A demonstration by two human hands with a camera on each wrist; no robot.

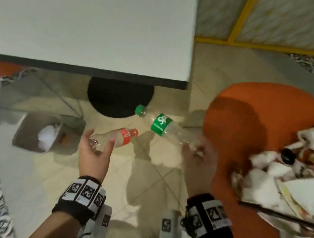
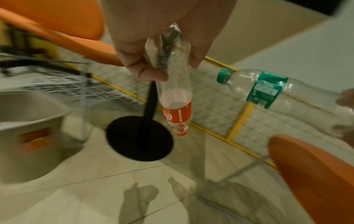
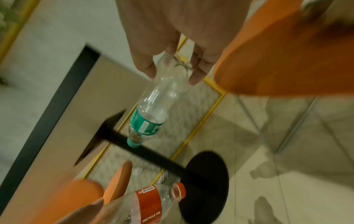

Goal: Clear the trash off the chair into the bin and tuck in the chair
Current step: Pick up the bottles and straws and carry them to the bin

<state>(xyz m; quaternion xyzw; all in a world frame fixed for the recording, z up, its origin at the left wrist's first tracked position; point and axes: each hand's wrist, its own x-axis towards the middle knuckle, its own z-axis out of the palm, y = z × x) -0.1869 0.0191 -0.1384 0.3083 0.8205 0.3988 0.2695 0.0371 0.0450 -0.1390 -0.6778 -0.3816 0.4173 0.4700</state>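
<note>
Grey bin (image 1: 30, 132) holding white trash, left hand (image 1: 94, 150) gripping red-label bottle (image 1: 117, 137), right hand (image 1: 197, 154) gripping green-label bottle (image 1: 163, 126)

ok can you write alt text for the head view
Two hands each hold an empty plastic bottle above a tiled floor: the left hand a red-labelled bottle, the right hand a green-labelled bottle. A grey bin stands left; an orange chair bears trash right.
</note>
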